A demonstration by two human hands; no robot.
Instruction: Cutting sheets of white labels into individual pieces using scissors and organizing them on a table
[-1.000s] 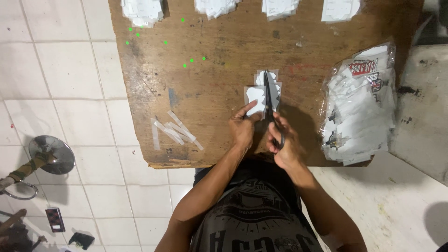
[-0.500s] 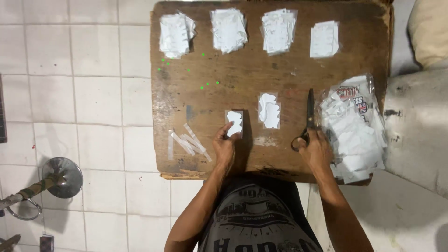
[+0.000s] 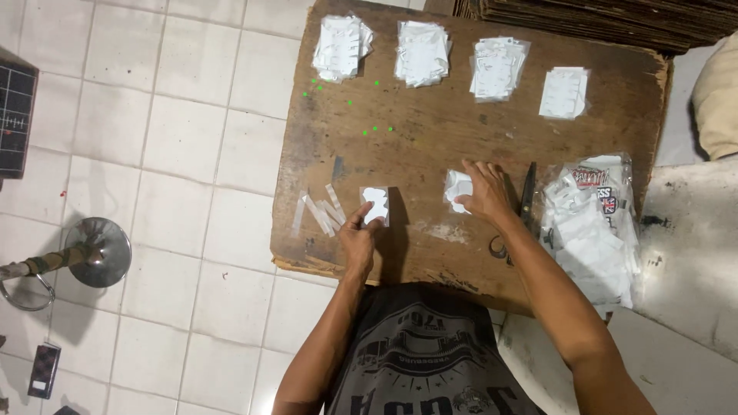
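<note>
The left hand pinches the near edge of a small packet lying just ahead of its fingers on the board. The right hand, fingers flat, presses on a second packet (the scissors lie just right, blades pointing away).

A board of rough, scuffed, matt wood is seen across the middle of the frame, laid on smooth, slightly glossy floor tiles. Small packets of clear, shiny plastic holding white paper are seen on it, with four stacks along the upper edge. Scissors with dark metal blades lie at right, beside a glossy plastic bag. A dull metal funnel is seen at lower left
</note>
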